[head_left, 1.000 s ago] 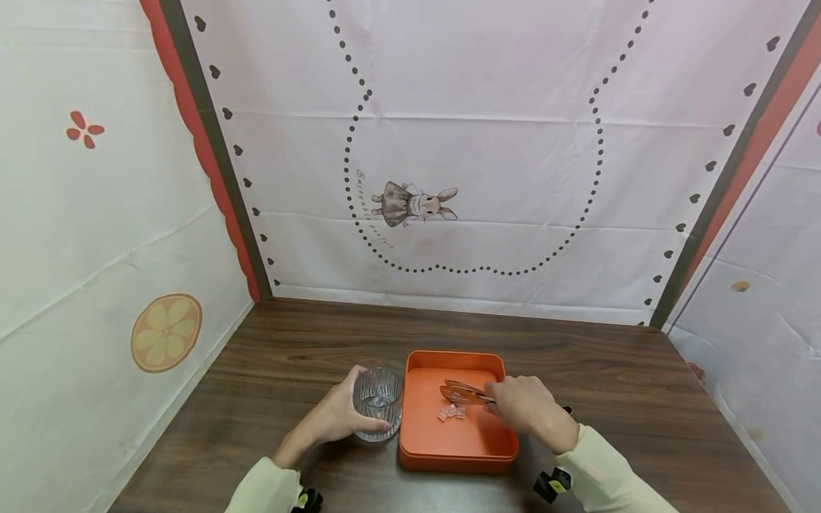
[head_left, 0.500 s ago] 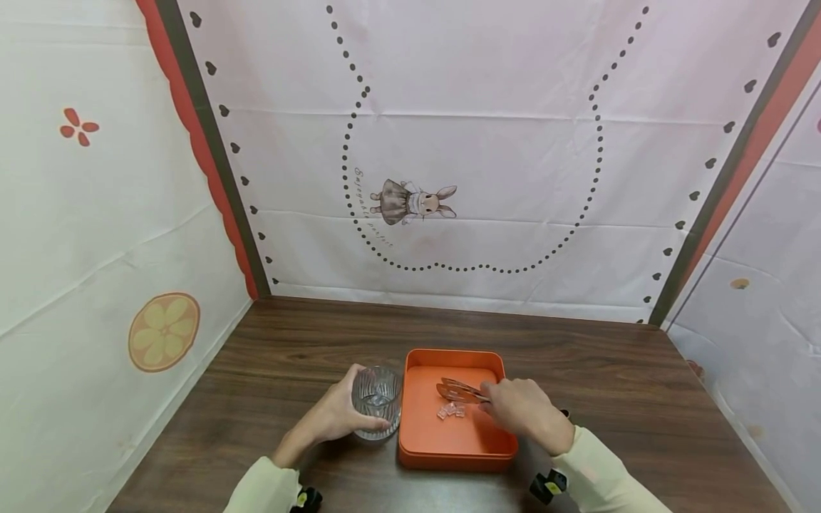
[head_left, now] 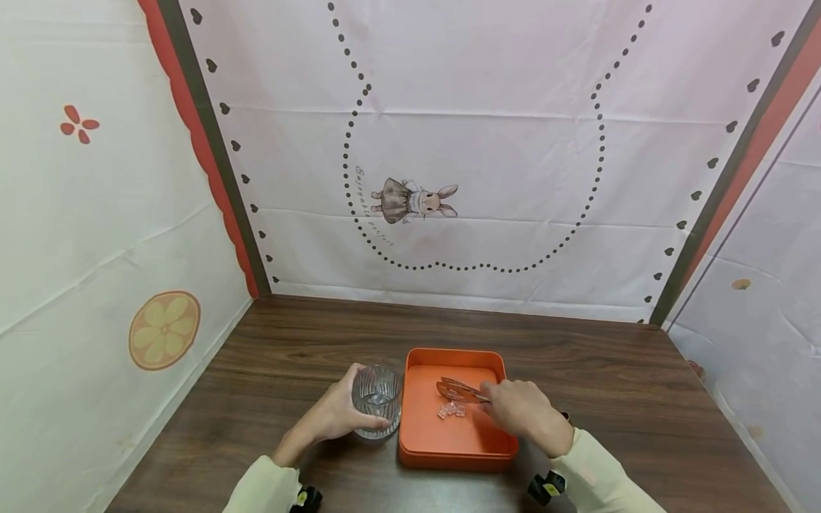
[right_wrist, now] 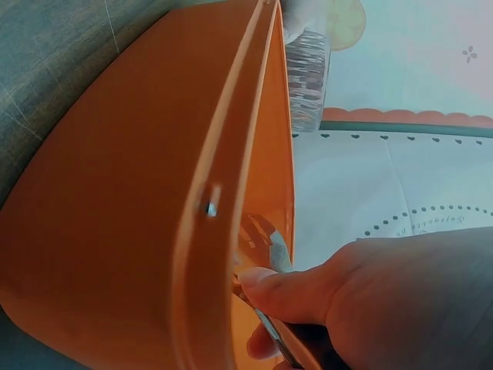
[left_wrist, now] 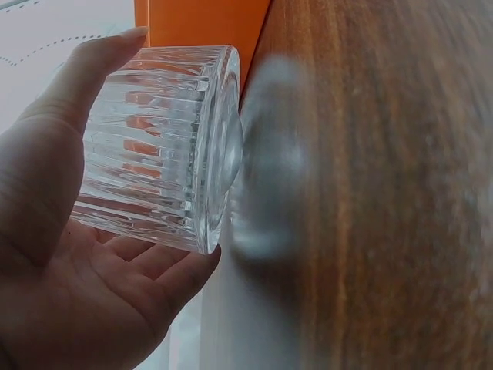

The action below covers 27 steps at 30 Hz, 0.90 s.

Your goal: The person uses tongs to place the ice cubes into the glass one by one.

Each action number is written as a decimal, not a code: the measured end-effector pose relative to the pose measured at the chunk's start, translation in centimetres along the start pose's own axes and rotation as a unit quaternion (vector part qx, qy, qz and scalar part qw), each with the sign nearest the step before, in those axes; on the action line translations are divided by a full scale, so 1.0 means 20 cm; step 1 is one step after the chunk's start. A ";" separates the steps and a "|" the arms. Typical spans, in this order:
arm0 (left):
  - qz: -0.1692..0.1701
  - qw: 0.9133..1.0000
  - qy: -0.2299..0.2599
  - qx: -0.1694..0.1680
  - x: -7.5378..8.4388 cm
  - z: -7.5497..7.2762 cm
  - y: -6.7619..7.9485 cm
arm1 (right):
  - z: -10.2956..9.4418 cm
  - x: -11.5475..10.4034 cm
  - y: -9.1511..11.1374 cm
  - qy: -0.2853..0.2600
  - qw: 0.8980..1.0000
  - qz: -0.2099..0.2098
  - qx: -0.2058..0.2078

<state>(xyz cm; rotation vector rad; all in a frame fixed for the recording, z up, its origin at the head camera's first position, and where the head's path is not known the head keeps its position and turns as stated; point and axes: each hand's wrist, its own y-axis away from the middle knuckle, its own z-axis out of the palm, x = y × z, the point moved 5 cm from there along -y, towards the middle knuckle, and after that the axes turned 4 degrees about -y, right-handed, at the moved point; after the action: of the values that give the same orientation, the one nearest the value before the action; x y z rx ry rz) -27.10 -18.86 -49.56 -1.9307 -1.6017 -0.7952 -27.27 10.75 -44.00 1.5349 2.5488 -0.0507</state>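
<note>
My left hand [head_left: 333, 412] grips a clear ribbed drinking glass [head_left: 378, 388] just left of the orange box. In the left wrist view, thumb and fingers go round the side of the glass [left_wrist: 154, 146], its base close over the table. My right hand [head_left: 524, 407] holds metal tongs [head_left: 458, 391] over the right part of the box [head_left: 428, 443]. The tips of the tongs point left, slightly beyond several small clear cubes [head_left: 452, 410] on the box floor. In the right wrist view, the box wall partly hides the tongs [right_wrist: 279, 250], pinched between thumb and fingers.
The dark wooden table [head_left: 308, 324] runs back to a printed white cloth [head_left: 487, 171]. Similar cloth hangs at the left [head_left: 96, 235] and right sides. The box's raised rim [right_wrist: 258, 92] stands between the right hand and the glass.
My right hand and the tongs have shifted very slightly left. The left hand stays on the glass, and the cubes lie as before.
</note>
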 end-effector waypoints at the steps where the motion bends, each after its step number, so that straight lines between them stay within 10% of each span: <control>1: -0.001 1.000 0.000 0.000 0.00 0.00 0.00 | 0.00 0.00 0.00 0.000 1.000 0.000 0.000; 27: -0.002 1.000 -0.002 -0.001 0.01 0.00 0.01 | -0.01 -0.01 0.02 0.069 0.997 -0.030 0.029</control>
<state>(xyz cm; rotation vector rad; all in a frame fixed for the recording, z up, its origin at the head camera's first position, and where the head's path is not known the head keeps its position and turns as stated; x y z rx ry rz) -26.97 -18.79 -49.48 -1.9325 -1.6084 -0.7961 -26.91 10.73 -43.82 1.5312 2.7231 -0.0279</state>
